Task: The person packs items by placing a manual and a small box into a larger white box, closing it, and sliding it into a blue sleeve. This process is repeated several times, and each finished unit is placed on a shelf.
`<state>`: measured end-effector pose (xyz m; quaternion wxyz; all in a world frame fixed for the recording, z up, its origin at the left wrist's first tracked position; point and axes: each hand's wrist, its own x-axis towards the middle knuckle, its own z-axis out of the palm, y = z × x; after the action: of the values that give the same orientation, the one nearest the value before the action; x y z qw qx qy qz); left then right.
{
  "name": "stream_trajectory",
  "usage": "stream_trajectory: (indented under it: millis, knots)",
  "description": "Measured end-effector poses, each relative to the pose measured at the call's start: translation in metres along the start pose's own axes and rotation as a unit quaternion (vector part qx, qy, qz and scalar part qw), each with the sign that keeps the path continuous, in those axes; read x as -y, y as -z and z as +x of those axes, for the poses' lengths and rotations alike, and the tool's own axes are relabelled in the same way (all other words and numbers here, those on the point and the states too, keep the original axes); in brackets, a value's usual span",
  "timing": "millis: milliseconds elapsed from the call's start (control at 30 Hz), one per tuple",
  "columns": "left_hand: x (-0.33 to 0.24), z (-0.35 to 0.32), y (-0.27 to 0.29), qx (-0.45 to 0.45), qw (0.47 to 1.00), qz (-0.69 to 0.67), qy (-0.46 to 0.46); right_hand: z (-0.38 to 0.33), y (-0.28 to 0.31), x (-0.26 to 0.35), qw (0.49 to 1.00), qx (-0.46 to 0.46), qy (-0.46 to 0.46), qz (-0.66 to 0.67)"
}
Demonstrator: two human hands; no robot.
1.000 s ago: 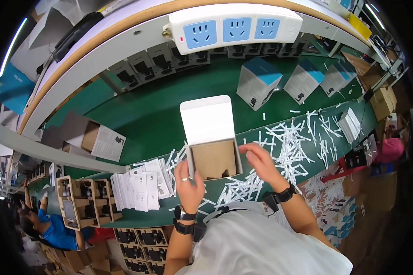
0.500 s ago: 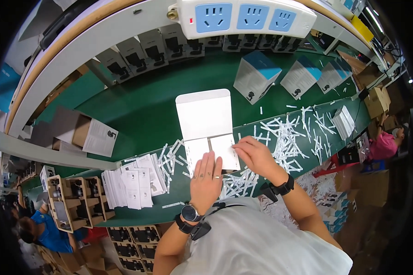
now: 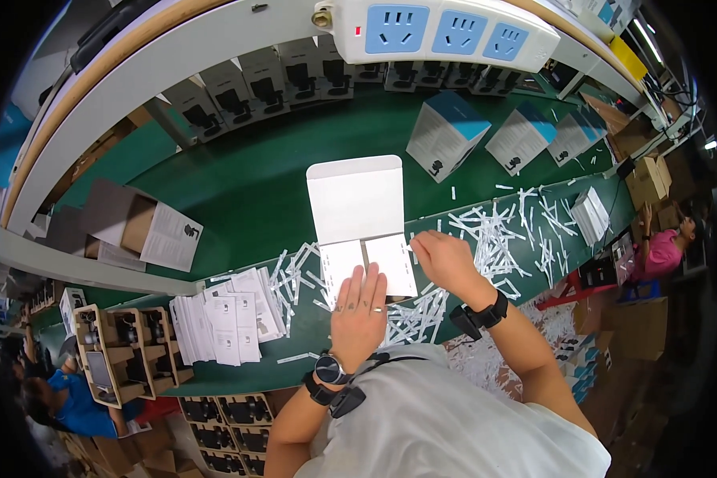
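Observation:
A white carton (image 3: 356,199) lies in front of me, its long lid folded back to the far side. Its two inner flaps are folded inward, with a narrow gap between them. My left hand (image 3: 358,315) rests flat on the near part of the flaps, fingers stretched out. Just off the carton's right edge is my right hand (image 3: 451,264), its thumb and fingertips drawn together in a pinch. Whatever it may hold is too small to make out. Loose white paper strips (image 3: 495,239) are scattered beside it and under the carton's near side.
Folded leaflets (image 3: 235,327) lie stacked to the left, beside wooden trays of black devices (image 3: 127,350). Grey-and-blue cartons (image 3: 448,139) stand at the far right. A power strip (image 3: 454,33) hangs on the shelf frame above. Two people (image 3: 80,402) (image 3: 665,248) are at the sides.
My right hand has shifted slightly right, from over the right flap to just beyond the carton's edge. My left hand stays flat on the flaps.

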<state>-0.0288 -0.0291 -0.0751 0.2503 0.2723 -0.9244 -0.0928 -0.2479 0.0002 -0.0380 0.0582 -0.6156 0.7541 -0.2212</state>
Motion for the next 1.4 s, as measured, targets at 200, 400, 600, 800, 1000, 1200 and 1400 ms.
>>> stream_trajectory:
  millis: [200,400,600,800,1000,1200,1400]
  knots:
    - [0.001,0.0,-0.002,-0.001,1.0,0.01,-0.003,0.007,0.001,0.013,0.999,-0.015,0.018,0.036]
    - [0.002,0.0,-0.001,-0.001,1.0,0.014,0.006,0.033,0.014,0.056,0.995,-0.015,0.081,0.064]
    - [0.004,-0.004,-0.002,-0.002,1.0,-0.008,-0.004,0.018,0.003,0.001,0.998,-0.028,-0.014,0.046]
    - [0.005,-0.003,0.002,-0.004,1.0,-0.011,0.003,0.007,-0.005,0.009,0.999,-0.003,0.022,0.04]
    - [0.005,-0.004,0.0,-0.003,1.0,-0.013,-0.001,0.008,-0.007,-0.004,0.996,-0.045,0.014,0.07]
    - [0.006,-0.004,0.002,-0.008,1.0,-0.001,-0.003,0.014,-0.006,0.0,0.997,-0.059,0.018,0.048]
    - [0.008,-0.005,0.0,-0.012,1.0,-0.014,-0.005,0.013,-0.006,-0.001,0.996,-0.076,0.015,0.05]
